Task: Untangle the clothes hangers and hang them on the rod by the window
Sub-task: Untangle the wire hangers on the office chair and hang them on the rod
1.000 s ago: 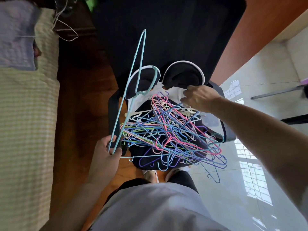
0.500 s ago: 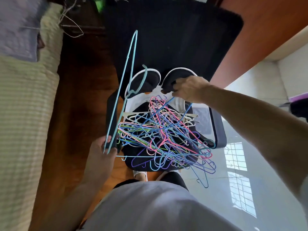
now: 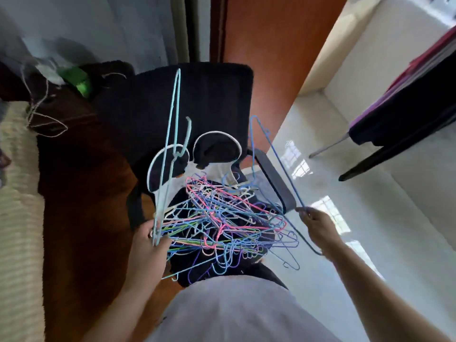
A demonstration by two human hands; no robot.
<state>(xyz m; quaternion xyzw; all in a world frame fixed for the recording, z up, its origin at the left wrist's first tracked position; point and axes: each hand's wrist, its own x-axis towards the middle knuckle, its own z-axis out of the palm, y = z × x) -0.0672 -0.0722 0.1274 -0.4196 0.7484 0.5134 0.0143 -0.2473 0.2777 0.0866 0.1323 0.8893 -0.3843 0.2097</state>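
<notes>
Now left hand [image 3: 150, 245] grips light-blue hanger [image 3: 172, 134]; right hand [image 3: 318, 225] pinches blue hanger [image 3: 283, 166] beside tangle [image 3: 222, 223].

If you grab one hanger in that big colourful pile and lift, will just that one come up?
Probably not. The pile of hangers is thin wire with hooks and bars crossed through each other, so neighbours would likely snag and rise too. It looks light, yet it may shift as one clump. The blue hanger in the right hand keeps its shape, so each seems fairly stiff.

Armrest [image 3: 275, 180] hems the hanger tangle [image 3: 222, 223]; floor [image 3: 370, 218] rightward open.
</notes>
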